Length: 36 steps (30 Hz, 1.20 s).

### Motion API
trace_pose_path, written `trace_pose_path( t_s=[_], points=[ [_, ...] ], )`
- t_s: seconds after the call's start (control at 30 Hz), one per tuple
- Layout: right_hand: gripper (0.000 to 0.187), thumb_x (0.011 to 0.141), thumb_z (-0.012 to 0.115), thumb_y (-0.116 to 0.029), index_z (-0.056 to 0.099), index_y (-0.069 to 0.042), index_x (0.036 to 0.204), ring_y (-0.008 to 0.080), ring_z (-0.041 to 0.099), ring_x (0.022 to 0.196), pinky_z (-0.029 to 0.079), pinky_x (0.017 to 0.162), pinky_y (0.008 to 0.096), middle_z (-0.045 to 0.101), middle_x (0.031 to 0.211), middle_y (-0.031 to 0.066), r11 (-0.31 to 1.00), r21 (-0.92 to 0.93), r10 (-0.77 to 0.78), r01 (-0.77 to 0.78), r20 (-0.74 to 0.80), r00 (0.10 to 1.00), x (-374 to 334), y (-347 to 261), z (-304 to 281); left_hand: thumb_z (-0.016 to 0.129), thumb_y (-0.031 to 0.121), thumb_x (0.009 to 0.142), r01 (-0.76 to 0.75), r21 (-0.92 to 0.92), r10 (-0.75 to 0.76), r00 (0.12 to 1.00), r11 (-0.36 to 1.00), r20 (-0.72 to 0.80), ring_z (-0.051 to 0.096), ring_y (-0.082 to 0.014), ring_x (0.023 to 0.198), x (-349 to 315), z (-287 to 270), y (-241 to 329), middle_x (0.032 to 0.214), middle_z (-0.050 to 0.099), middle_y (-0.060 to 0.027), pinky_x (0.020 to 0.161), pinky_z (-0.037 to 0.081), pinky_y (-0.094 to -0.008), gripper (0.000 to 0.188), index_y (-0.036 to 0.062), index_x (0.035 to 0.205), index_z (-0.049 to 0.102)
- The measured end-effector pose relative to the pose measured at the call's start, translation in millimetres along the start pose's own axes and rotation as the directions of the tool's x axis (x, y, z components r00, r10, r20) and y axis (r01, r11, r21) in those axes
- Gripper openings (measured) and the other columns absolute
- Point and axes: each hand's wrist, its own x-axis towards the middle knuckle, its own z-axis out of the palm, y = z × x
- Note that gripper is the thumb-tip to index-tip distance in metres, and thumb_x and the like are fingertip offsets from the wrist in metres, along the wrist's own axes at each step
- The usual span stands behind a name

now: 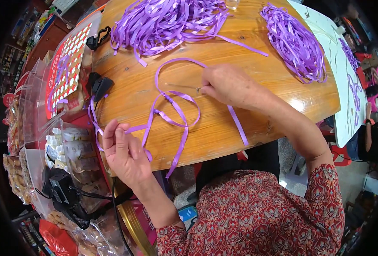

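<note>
A long strip of purple ribbon (181,147) lies in loops on the table, with two small knots near the middle of the loops. My left hand (129,155) is at the table's left edge, thumb and forefinger closed on a stretch of this ribbon, the other fingers curled. Over the middle of the table, my right hand (229,85) is closed on a thin metal rod (182,86) that points left above the loops. Its tip is blurred, so its kind is unclear. Ribbon runs beneath the right hand and comes out below the wrist; whether the fingers also grip it is hidden.
On the wooden table (133,85) lie a large heap of purple ribbon (172,25) and a looped bundle (295,47). Clear plastic bins with packages (71,145) line the left side, beside a black clip (100,87). A white marbled table (345,102) adjoins at right; another person's arm shows beyond.
</note>
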Motion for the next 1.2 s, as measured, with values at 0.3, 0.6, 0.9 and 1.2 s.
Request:
trace_pose_path(
  t_s=[0.3, 0.6, 0.9, 1.2],
  points=[
    [0.013, 0.072, 0.058, -0.010, 0.058, 0.001, 0.066, 0.0367, 0.059, 0.068, 0.046, 0.062, 0.0451, 0.060, 0.069, 0.0193, 0.999, 0.037, -0.004, -0.001, 0.125, 0.992, 11.2, -1.5, -7.4, 0.051, 0.005, 0.094, 0.039, -0.072, -0.036, 0.999, 0.997, 0.038, 0.038, -0.0042, 0.044, -4.2, -25.1, 0.9, 0.092, 0.064, -0.0112, 0.040, 0.031, -0.0167, 0.022, -0.0020, 0.114, 0.054],
    [0.010, 0.072, 0.059, -0.010, 0.056, -0.001, 0.069, 0.0364, 0.058, 0.065, 0.046, 0.059, 0.0445, 0.060, 0.069, 0.0172, 0.998, -0.065, -0.023, 0.023, 0.011, 1.000, 2.8, -8.4, 2.8, 0.049, 0.004, 0.094, -0.107, -0.024, 0.107, 0.994, 0.994, 0.003, 0.044, -0.0082, 0.051, -5.6, -16.5, 11.1, 0.091, 0.064, -0.0114, 0.046, 0.034, -0.0196, 0.028, -0.0029, 0.121, 0.048],
    [0.016, 0.080, 0.063, -0.016, 0.060, -0.001, 0.078, 0.0348, 0.060, 0.072, 0.046, 0.063, 0.0439, 0.062, 0.072, 0.0163, 0.999, 0.024, -0.023, 0.022, 0.075, 0.997, -1.9, -4.2, -8.7, 0.041, 0.010, 0.098, -0.090, -0.277, 0.148, 0.969, 0.957, 0.197, 0.037, -0.0078, 0.057, 3.2, -33.6, 30.1, 0.097, 0.054, -0.0098, 0.053, 0.032, -0.0238, 0.035, -0.0048, 0.129, 0.040],
    [0.010, 0.074, 0.058, -0.009, 0.058, 0.001, 0.072, 0.0344, 0.059, 0.068, 0.045, 0.062, 0.0433, 0.060, 0.069, 0.0172, 0.999, -0.011, -0.034, 0.036, 0.157, 0.987, 3.6, -8.0, -16.6, 0.043, 0.010, 0.097, -0.186, -0.235, 0.233, 0.952, 0.954, 0.196, 0.038, -0.0085, 0.059, 1.6, -29.1, 38.7, 0.096, 0.055, -0.0103, 0.055, 0.032, -0.0238, 0.035, -0.0048, 0.129, 0.042]
  ],
)
